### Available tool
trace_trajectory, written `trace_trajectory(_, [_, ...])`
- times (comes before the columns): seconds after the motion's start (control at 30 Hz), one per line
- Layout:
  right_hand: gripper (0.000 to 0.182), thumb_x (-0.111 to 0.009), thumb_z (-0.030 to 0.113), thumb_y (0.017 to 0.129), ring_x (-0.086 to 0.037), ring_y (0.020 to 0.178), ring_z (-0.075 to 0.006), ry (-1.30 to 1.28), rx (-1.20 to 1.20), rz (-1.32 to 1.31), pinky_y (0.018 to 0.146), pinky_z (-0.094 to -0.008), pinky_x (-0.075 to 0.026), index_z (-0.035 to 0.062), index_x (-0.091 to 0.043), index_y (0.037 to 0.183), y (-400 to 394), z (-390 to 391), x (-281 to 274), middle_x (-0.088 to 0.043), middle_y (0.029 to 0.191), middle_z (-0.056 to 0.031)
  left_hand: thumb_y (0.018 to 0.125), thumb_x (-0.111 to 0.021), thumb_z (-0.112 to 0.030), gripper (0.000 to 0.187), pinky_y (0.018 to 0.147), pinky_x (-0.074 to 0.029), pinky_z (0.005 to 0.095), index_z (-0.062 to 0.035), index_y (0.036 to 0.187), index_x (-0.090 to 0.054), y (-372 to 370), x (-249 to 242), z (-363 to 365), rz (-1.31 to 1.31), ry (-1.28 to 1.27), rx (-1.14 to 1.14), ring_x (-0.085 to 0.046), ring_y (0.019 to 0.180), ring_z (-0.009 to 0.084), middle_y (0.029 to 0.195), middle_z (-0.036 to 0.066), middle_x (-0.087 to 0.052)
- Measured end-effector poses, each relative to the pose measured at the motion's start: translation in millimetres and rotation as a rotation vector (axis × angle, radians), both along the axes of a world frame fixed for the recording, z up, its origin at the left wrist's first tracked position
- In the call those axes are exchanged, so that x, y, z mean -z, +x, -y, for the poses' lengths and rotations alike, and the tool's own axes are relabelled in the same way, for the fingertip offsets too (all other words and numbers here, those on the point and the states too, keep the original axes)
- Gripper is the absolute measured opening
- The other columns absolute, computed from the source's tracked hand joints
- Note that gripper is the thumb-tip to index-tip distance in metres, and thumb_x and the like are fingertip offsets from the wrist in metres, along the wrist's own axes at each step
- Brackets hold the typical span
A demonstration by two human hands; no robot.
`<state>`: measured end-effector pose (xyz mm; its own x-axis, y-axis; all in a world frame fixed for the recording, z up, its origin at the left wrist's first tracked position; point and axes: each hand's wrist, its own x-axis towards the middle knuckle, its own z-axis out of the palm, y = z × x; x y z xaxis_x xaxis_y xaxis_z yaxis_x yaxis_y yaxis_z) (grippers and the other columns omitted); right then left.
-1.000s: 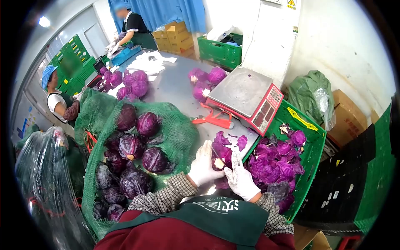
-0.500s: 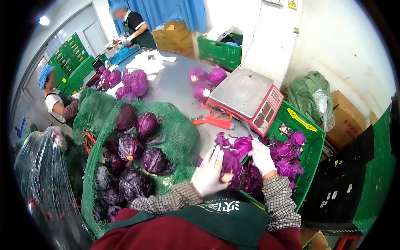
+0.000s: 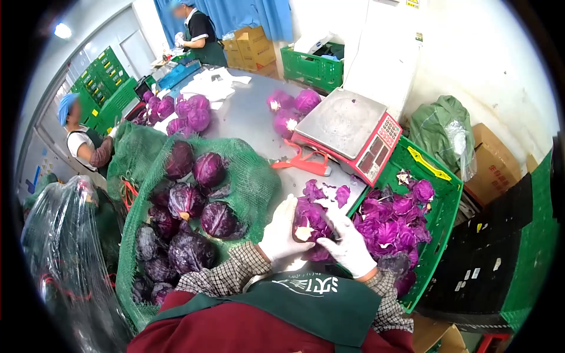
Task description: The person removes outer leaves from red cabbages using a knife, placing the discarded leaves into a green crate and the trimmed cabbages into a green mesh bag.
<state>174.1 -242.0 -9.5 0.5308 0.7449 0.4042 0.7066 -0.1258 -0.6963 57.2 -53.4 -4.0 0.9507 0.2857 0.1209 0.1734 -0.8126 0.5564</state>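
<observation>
A red cabbage [image 3: 310, 216] with its pale cut stem facing me is between my hands at the near edge of the table. My left hand [image 3: 281, 232], in a white glove, grips its left side. On its right side, my gloved right hand [image 3: 348, 242] is pressed with the thumb near the stem. Loose purple leaves [image 3: 341, 195] lie just beyond the cabbage. To my left is a green mesh sack [image 3: 259, 191] with several dark red cabbages [image 3: 191, 257]. To my right, a green crate [image 3: 442, 232] holds a heap of peeled leaves [image 3: 391, 226].
A red scale [image 3: 347, 129] stands beside the crate, with an orange-red handled tool [image 3: 306, 162] at its left. Peeled cabbages [image 3: 289, 112] sit behind it, and more [image 3: 188, 115] lie farther left. Two co-workers [image 3: 200, 35] [image 3: 85, 138] stand beyond. Black crates [image 3: 482, 253] are at right.
My right hand has come from over the crate back to the cabbage, and leaves have dropped into the crate. The cabbage and my left hand have shifted slightly left.
</observation>
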Motion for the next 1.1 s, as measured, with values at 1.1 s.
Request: trace_trajectory(1.1, [0.047,-0.074,0.005,0.078,-0.057,0.103,-0.0266,0.235,0.499,-0.256,0.092,-0.0351,-0.047,-0.0036,-0.054,0.120,62.5,21.6,72.8,-0.058,0.111,-0.0138,0.062,-0.086,-0.041,0.118,0.112,-0.034,0.0411,-0.0075,0.152,-0.017,-2.4,-9.2,-61.4,-0.059,-0.017,0.495,-0.035,0.137,0.0416,0.154,0.027,-0.019])
